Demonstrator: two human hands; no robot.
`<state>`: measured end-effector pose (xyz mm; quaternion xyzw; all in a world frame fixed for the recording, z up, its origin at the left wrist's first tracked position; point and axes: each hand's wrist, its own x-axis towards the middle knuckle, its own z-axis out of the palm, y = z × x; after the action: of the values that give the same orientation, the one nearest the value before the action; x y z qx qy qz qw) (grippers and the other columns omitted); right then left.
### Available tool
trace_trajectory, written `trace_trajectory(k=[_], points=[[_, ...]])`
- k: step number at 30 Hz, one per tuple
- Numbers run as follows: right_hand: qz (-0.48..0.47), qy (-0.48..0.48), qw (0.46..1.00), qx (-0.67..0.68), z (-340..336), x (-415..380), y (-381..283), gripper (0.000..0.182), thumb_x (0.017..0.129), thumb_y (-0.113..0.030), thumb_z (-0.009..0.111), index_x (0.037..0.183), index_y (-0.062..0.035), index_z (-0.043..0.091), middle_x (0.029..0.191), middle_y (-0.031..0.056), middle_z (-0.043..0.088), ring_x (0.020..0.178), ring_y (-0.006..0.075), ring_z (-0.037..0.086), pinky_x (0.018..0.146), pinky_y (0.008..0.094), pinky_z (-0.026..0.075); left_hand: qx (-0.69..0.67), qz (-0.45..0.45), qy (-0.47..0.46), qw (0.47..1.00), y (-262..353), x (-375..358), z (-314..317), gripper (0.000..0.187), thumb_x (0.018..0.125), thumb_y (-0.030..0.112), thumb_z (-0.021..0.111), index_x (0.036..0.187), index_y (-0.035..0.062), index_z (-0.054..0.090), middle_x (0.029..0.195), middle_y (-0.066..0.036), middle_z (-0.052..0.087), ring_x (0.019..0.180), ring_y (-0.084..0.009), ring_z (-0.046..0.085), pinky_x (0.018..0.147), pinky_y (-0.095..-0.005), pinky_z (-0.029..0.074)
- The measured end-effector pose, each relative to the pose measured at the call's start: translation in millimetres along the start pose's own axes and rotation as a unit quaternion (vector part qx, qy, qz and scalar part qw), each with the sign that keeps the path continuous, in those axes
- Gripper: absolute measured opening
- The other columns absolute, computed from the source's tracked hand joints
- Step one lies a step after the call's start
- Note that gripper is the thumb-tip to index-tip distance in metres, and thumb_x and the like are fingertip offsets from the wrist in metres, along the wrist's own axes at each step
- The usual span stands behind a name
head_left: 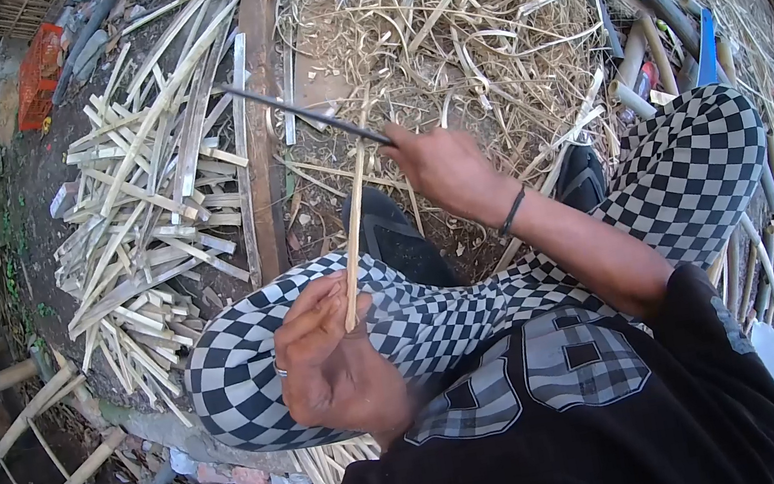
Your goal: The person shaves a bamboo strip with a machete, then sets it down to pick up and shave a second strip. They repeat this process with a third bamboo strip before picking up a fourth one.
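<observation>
My left hand (329,357) is closed around the lower end of a pale bamboo strip (356,216), close above my checkered left knee. The strip points away from me, its far part over the shavings. My right hand (451,166) grips a long knife, its handle hidden in my fingers. The dark, narrow blade (295,110) reaches out to the left and crosses the strip near its far end.
A pile of split bamboo sticks (139,210) lies to the left, beside a long wooden beam (270,108). Curled shavings (515,29) cover the ground ahead. A blue saw-like tool (706,49) stands at right, near bamboo poles (657,57). An orange crate (40,76) sits far left.
</observation>
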<state>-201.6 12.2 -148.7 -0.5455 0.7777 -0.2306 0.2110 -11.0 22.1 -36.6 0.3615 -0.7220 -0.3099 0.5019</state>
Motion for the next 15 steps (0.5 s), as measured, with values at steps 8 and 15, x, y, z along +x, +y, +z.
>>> trace_trajectory(k=[8, 15], points=[[0.040, -0.024, 0.999, 0.024, 11, 7, 11, 0.023, 0.103, -0.030, 0.046, 0.111, -0.0092, 0.053, 0.059, 0.0156, 0.061, 0.053, 0.0390, 0.062, 0.051, 0.0512, 0.051, -0.018, -0.004, 0.032, 0.999, -1, 3, -4, 0.012, 0.086, -0.010, 0.068, 0.087, -0.0080, 0.056, 0.091, -0.018, 0.062, 0.095, -0.0335, 0.067, 0.082, -0.0386, 0.065], [0.011, -0.004, 1.000, 0.028, 12, 13, 5, 0.020, 0.100, -0.027, 0.053, 0.105, -0.0087, 0.053, 0.061, 0.0182, 0.062, 0.060, 0.0405, 0.065, 0.054, 0.0523, 0.051, -0.007, -0.034, 0.058, 0.998, 0, 1, -10, 0.014, 0.086, -0.008, 0.068, 0.086, -0.0078, 0.054, 0.091, -0.017, 0.062, 0.095, -0.0343, 0.067, 0.082, -0.0401, 0.065]])
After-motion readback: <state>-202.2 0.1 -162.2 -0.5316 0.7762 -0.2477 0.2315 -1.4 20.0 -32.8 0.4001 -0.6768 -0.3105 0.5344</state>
